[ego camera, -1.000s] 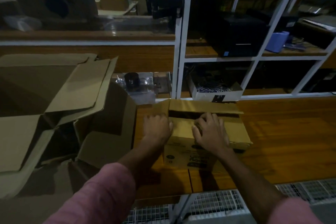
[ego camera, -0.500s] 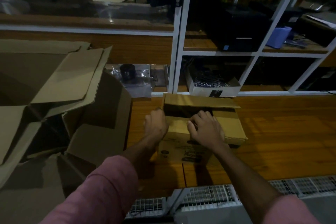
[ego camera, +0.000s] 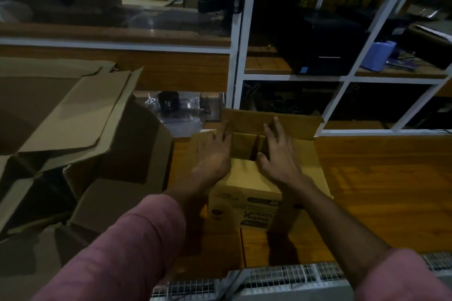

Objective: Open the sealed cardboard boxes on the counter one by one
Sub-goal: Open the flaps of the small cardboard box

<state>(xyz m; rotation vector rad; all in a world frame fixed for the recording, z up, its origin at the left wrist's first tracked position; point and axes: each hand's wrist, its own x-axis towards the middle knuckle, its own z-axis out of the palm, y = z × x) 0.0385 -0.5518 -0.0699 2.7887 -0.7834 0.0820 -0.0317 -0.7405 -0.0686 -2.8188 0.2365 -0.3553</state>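
A small brown cardboard box [ego camera: 247,186] with dark print on its near side stands on the wooden counter [ego camera: 379,190]. Its top is open and the far flap [ego camera: 293,123] stands up. My left hand [ego camera: 214,154] lies with straight fingers on the left inner flap. My right hand [ego camera: 278,154] is spread over the right side of the opening, its fingertips touching the far flap. Two inner flaps show between my hands.
Large opened cardboard boxes [ego camera: 61,129] fill the left side, flaps spread out. A white metal shelf frame [ego camera: 238,63] rises behind the counter, with a black device [ego camera: 320,46] and a blue object [ego camera: 378,56] on it. Bagged dark items [ego camera: 176,107] lie behind the box. Wire mesh [ego camera: 281,278] runs below the counter edge.
My hands went from curled on the top flaps to flat and spread. The far flap swung up and the box top opened wider.
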